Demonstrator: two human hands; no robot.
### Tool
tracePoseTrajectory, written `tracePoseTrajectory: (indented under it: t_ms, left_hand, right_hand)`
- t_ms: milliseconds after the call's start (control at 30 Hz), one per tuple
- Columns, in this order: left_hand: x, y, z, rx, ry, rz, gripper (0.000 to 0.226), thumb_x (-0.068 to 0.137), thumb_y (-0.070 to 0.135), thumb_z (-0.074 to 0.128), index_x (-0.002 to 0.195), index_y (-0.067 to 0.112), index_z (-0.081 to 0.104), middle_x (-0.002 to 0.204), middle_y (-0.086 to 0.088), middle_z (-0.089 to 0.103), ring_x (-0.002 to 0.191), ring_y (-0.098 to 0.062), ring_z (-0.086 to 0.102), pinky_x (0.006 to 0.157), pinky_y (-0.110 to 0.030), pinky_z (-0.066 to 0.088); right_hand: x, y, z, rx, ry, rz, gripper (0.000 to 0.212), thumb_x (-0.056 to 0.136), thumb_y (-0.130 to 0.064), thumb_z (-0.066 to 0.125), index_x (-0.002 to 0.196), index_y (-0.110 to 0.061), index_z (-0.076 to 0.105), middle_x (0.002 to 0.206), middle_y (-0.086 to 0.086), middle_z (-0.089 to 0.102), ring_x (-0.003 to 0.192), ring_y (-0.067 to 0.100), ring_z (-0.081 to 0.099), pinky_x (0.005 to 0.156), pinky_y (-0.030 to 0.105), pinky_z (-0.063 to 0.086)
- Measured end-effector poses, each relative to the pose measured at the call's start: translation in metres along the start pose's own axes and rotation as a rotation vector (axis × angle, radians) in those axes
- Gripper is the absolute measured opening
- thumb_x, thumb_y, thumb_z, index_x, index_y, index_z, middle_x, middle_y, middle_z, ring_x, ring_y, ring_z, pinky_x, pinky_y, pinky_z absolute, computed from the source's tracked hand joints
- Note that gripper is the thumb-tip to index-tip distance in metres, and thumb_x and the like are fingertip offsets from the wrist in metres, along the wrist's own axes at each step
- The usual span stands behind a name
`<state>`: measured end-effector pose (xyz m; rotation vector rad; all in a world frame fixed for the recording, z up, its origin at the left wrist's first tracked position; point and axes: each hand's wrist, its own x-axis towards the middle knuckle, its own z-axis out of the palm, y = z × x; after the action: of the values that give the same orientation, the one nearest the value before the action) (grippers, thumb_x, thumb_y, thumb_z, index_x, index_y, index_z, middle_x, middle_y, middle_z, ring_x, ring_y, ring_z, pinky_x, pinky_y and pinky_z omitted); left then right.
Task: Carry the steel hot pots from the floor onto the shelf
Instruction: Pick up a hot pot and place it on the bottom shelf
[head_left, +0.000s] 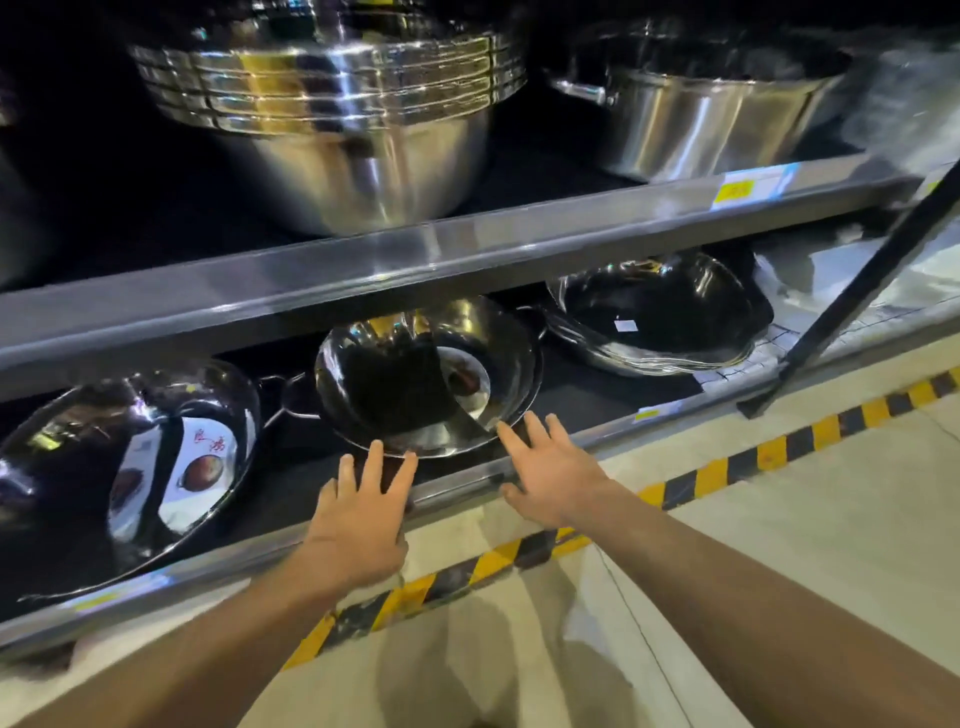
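Observation:
A shiny steel hot pot (415, 379) with a centre divider sits on the bottom shelf (467, 478), leaning slightly toward me. My left hand (358, 514) is spread flat with its fingertips at the pot's front rim. My right hand (550, 467) is open too, fingers apart, just right of that rim and over the shelf's front edge. Neither hand grips anything. To the left lies another hot pot (135, 457) with a paper label inside. A stack of similar pots (660, 317) rests at the right of the same shelf.
The upper shelf (415, 260) carries a stack of large steel basins (337, 114) and a big handled pot (696, 104). A black diagonal brace (872, 280) crosses at the right. Yellow-and-black hazard tape (727, 462) runs along the pale floor before the shelf.

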<state>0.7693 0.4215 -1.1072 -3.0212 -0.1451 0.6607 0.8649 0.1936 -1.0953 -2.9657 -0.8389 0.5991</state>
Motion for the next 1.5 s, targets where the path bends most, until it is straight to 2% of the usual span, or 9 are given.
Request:
tracePoseTrajectory:
  t_ms: [333,567,667,767,933,1033,1133,1367,1500]
  left_hand:
    - [0.006,0.013,-0.015,0.068,-0.12,-0.103,0.088,0.089,0.033,0.044,0.156,0.029,-0.012,0.161,-0.014,-0.028,0.15,-0.041,0.005,0.113,-0.047,0.029]
    - [-0.004,0.069,-0.084,0.06,0.017,-0.077,0.066,0.093,0.052,0.044,0.151,0.026,0.024,0.162,-0.01,0.013,0.137,-0.031,0.038,0.103,-0.041,0.043]
    - [-0.03,0.116,-0.152,-0.072,0.272,0.087,0.035,0.088,0.045,0.041,0.12,0.032,0.049,0.125,0.011,0.05,0.111,-0.018,0.058,0.086,-0.037,0.051]
    - [-0.045,0.16,-0.232,-0.159,0.58,0.242,0.024,0.084,0.046,0.036,0.091,0.03,0.052,0.086,0.014,0.053,0.081,-0.013,0.059,0.065,-0.033,0.047]
    - [-0.003,0.199,-0.331,-0.198,0.934,0.239,0.027,0.093,0.045,0.048,0.115,0.032,0.056,0.109,0.004,0.059,0.097,-0.021,0.058,0.077,-0.039,0.05]
    - [0.045,0.209,-0.355,-0.182,0.846,0.029,0.054,0.094,0.056,0.046,0.145,0.043,0.031,0.144,-0.018,0.041,0.119,-0.04,0.05,0.096,-0.051,0.044]
    - [0.082,0.213,-0.361,-0.202,0.668,-0.038,0.058,0.094,0.063,0.041,0.145,0.054,0.016,0.159,-0.023,0.02,0.132,-0.048,0.039,0.104,-0.058,0.034]
    - [0.102,0.222,-0.359,-0.361,0.741,0.015,0.035,0.091,0.058,0.044,0.123,0.051,0.031,0.154,-0.013,0.038,0.122,-0.044,0.05,0.096,-0.061,0.038]
    - [0.104,0.227,-0.359,-0.409,0.72,0.007,0.033,0.092,0.055,0.044,0.121,0.049,0.031,0.157,-0.016,0.032,0.119,-0.046,0.051,0.097,-0.06,0.04]
  right_hand:
    - [0.015,0.019,-0.004,0.018,-0.133,-0.124,0.072,0.098,-0.028,0.048,0.158,-0.023,0.009,0.166,0.018,-0.003,0.149,0.047,-0.002,0.112,0.057,0.03]
    - [-0.021,0.067,-0.061,0.092,0.13,-0.363,0.032,0.096,-0.034,0.048,0.122,-0.017,0.055,0.12,0.013,0.057,0.112,0.036,0.051,0.087,0.047,0.049]
    - [-0.067,0.108,-0.117,0.155,0.326,-0.409,0.024,0.092,-0.039,0.045,0.095,-0.022,0.061,0.091,0.001,0.066,0.09,0.029,0.06,0.067,0.04,0.049]
    - [-0.103,0.166,-0.178,0.194,0.599,-0.351,0.023,0.09,-0.044,0.045,0.089,-0.024,0.057,0.08,-0.006,0.061,0.08,0.021,0.058,0.065,0.04,0.049]
    - [-0.096,0.253,-0.262,0.268,1.056,-0.118,0.019,0.092,-0.038,0.054,0.105,-0.026,0.047,0.098,-0.002,0.051,0.095,0.027,0.048,0.071,0.038,0.041]
    - [-0.065,0.286,-0.289,0.352,0.844,0.111,0.068,0.091,-0.06,0.052,0.149,-0.039,0.023,0.14,0.018,0.041,0.126,0.046,0.036,0.1,0.052,0.038]
    - [-0.038,0.302,-0.3,0.41,0.64,0.148,0.087,0.088,-0.069,0.051,0.157,-0.037,0.008,0.16,0.02,0.017,0.14,0.048,0.025,0.111,0.056,0.031]
    - [-0.011,0.306,-0.296,0.506,0.615,0.01,0.072,0.093,-0.055,0.057,0.142,-0.014,0.023,0.149,0.02,0.039,0.085,0.017,0.055,0.068,0.028,0.038]
    - [-0.013,0.307,-0.299,0.504,0.618,0.012,0.075,0.095,-0.055,0.054,0.147,-0.014,0.02,0.146,0.022,0.046,0.083,0.01,0.057,0.065,0.025,0.039]
